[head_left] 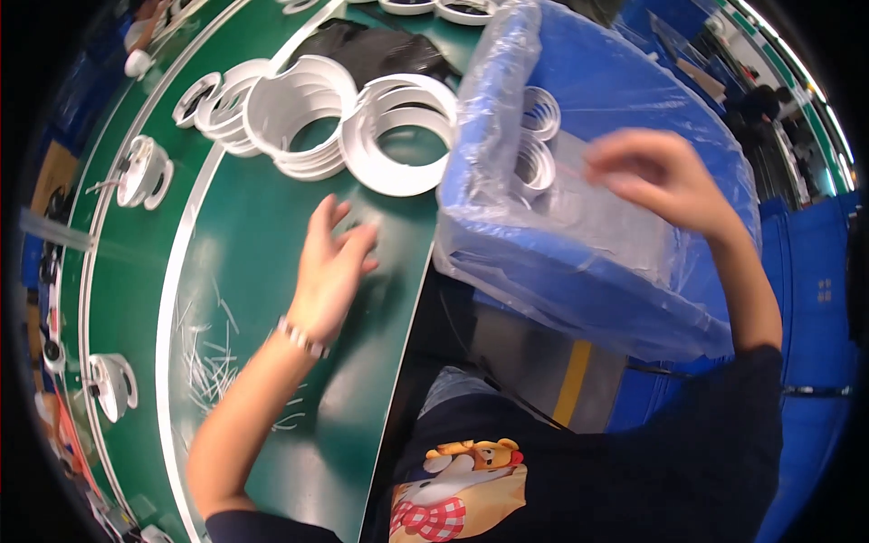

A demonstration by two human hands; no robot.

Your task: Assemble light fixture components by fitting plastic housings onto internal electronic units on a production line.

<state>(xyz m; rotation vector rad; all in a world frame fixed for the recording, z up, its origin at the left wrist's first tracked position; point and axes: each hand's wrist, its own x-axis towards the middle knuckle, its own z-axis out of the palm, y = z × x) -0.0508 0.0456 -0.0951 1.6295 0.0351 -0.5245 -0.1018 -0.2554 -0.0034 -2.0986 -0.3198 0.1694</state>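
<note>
Over the green table, my left hand has its fingers apart and nothing in them. It is just nearer to me than the stacked white rings. The closest are a wide-flanged white ring and a stack of deeper white rings. My right hand, somewhat blurred, hangs above a blue bin lined with clear plastic. Its thumb and fingers are apart, with nothing visible between them. White rings lie along the bin's left inner side, and a greyish sheet covers part of its inside.
A black plastic bag lies behind the ring stacks. Thin white strips are scattered on the table's left. Past a white rail, white round fittings stand along the line. Blue containers are at the right, and a person's arm shows at the far left.
</note>
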